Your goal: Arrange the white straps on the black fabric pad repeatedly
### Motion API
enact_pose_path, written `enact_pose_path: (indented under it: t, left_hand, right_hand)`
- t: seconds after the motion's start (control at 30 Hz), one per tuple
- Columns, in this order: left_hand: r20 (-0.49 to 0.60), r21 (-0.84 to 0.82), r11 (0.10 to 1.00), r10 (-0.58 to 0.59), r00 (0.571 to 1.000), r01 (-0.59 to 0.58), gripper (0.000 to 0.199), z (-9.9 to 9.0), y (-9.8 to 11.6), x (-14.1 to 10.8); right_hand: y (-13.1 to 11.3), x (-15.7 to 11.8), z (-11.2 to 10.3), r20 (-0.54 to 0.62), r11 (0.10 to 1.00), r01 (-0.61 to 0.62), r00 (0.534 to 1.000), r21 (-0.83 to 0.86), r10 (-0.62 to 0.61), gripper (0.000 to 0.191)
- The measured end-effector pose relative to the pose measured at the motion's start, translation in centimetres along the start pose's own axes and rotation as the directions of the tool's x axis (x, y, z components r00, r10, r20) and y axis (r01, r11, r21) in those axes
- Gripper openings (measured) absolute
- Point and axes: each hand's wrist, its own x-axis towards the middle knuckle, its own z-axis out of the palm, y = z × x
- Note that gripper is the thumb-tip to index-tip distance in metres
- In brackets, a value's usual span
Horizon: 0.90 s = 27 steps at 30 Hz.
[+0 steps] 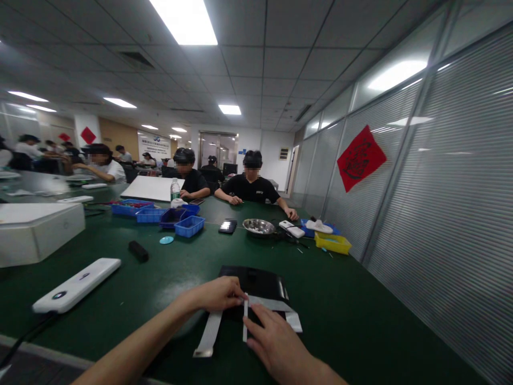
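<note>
Black panel (pixel 260 279) lies on the green desk (pixel 352 315) right in front of the wearer, white ribbon cable (pixel 209 332) on its near side, 1 end sticking out left. Left grip (pixel 222 293): fingers bunched at the far end of a thin white strip (pixel 246 327); can't tell if they pinch it. Right grip (pixel 276 336): fingers spread, touching the strip's side. Both hands block part of the panel and cable.

Around: white device (pixel 78 286) with black lead, left; white box (pixel 40 238) behind it; black block (pixel 138 251) and light-blue disc (pixel 166 240) further in. Beyond the panel: blue bin (pixel 189 226), phone (pixel 227 226), steel bowl (pixel 256 233) with small white bits, yellow tray (pixel 334 245) at the right edge. 1 co-worker (pixel 251 186) in black sits opposite. Glass partition (pixel 452 214) bounds the right side.
</note>
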Motion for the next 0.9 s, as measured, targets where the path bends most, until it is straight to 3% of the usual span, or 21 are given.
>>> enact_pose_path:
  t: [0.9]
  left_hand:
    - [-0.009, -0.002, 1.000, -0.030, 1.000, 0.030, 0.032, 0.03, -0.04, -0.05]
  right_hand:
    - [0.34, -0.08, 0.57, -0.031, 1.000, 0.009, 0.999, 0.005, -0.009, 0.040]
